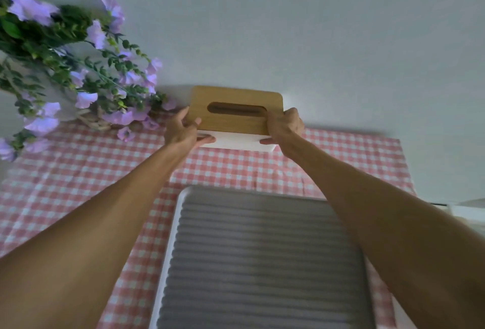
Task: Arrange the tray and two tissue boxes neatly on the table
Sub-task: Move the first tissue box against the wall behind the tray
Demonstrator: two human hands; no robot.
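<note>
A white tissue box (236, 142) with a wooden slotted lid sits at the far edge of the table, close to the wall. My left hand (183, 130) grips its left end and my right hand (284, 125) grips its right end, thumbs on the front face. Nearer to me lies a white-rimmed tray (168, 250) with a grey ribbed mat inside, between my forearms. Only one tissue box shows in this view.
A pink and white checked cloth (78, 184) covers the table. A basket of purple flowers with green leaves (86, 79) stands at the far left, its stems reaching toward the box. A pale wall (315, 27) rises right behind the table.
</note>
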